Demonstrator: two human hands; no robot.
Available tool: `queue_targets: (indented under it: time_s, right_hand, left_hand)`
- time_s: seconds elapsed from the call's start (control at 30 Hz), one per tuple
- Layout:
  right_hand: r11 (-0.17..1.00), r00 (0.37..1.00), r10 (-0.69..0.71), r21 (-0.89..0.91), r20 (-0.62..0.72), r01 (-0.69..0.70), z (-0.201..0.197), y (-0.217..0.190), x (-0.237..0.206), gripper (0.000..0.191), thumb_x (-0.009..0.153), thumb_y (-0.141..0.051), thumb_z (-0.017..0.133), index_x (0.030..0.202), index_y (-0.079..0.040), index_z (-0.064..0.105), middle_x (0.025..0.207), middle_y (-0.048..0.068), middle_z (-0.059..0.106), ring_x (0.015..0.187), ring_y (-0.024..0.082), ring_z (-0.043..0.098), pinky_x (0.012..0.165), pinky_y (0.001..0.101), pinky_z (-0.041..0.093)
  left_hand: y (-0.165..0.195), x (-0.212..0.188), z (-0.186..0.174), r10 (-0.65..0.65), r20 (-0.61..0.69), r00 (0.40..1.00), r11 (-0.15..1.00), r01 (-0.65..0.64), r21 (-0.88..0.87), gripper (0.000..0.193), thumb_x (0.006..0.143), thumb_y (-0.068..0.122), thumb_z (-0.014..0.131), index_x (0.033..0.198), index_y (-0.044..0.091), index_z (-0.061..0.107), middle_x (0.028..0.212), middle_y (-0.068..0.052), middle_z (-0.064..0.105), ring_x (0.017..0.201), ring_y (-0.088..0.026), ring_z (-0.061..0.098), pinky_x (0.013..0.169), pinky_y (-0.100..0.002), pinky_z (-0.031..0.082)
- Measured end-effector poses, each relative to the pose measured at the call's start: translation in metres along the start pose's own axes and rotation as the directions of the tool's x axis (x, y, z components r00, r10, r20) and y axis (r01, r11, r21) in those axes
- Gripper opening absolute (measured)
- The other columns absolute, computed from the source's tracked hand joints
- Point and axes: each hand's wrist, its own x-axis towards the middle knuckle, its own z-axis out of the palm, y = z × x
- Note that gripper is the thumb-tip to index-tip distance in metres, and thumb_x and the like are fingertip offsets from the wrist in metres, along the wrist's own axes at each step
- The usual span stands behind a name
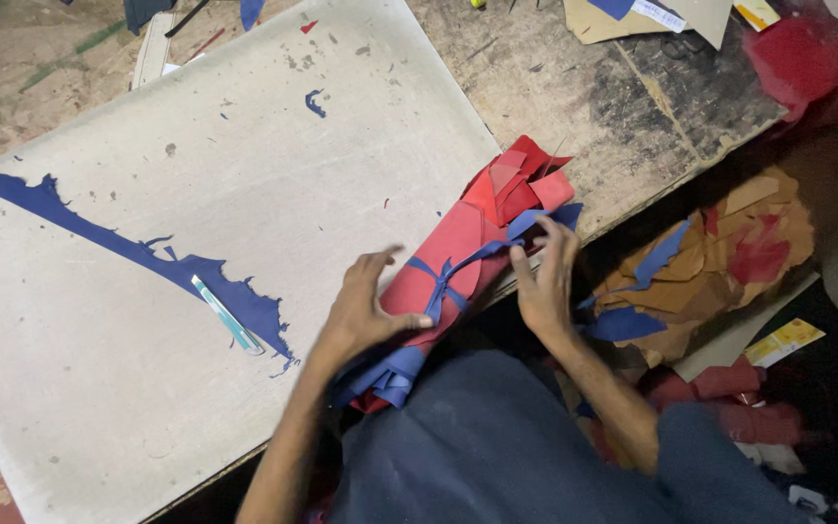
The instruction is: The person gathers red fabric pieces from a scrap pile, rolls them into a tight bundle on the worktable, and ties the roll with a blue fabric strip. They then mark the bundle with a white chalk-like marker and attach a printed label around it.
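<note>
So the red roll [467,254] of sheet scraps, tied with a blue strip [458,267], lies at the near edge of the pale cutting board [196,194], long axis slanting from lower left up to the right. Left hand [366,311] presses its near side with fingers spread, right hand [545,277] pinches the strip's loose end on the far side. Small craft knife [227,315] sits left of the roll, scrap pile [720,262] on the floor to its right.

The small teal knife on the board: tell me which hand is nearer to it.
Left. The left hand rests on the red roll, just right of the knife. The right hand is farther right, at the blue strip beyond the roll.
</note>
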Motion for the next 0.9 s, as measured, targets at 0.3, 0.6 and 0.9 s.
queue_targets:
  time_s: [0.3, 0.6, 0.9]
  right_hand:
    - [0.304, 0.494, 0.37, 0.4, 0.787, -0.864, 0.039, 0.003, -0.048, 0.081, 0.103, -0.06, 0.036, 0.159, -0.006, 0.013, 0.156, 0.019, 0.042, 0.131, 0.028, 0.058, 0.094, 0.0484, 0.063]
    - [0.996, 0.989, -0.083, -0.025, 0.121, 0.087, 0.057, 0.072, 0.087, 0.018, 0.091, 0.0, 0.064, 0.104, -0.003, 0.075, 0.115, 0.016, 0.074, 0.105, 0.028, 0.071, 0.09, 0.0393, 0.059]
    - [0.83, 0.995, -0.046, -0.551, 0.084, 0.085, 0.045, 0.149, 0.125, 0.028, 0.095, -0.022, 0.078, 0.119, -0.007, 0.075, 0.11, 0.014, 0.062, 0.105, 0.036, 0.06, 0.081, 0.0495, 0.051]
  left_hand:
    - [-0.006, 0.043, 0.016, -0.233, 0.201, 0.951, 0.969, 0.245, -0.036, 0.125, 0.056, 0.054, 0.091, 0.153, -0.001, 0.035, 0.134, -0.028, 0.059, 0.125, -0.039, 0.06, 0.107, -0.045, 0.047]
    - [0.06, 0.041, -0.018, 0.155, -0.306, 0.939, 0.502, 0.192, 0.843, 0.118, 0.062, 0.04, 0.091, 0.161, 0.015, 0.032, 0.14, -0.024, 0.05, 0.126, -0.035, 0.052, 0.1, -0.05, 0.042]
    - [0.004, 0.025, -0.022, 0.01, -0.425, 0.905, 0.725, 0.286, 0.626, 0.126, 0.056, 0.044, 0.095, 0.155, -0.002, 0.032, 0.153, -0.026, 0.041, 0.141, -0.039, 0.04, 0.113, -0.052, 0.033]
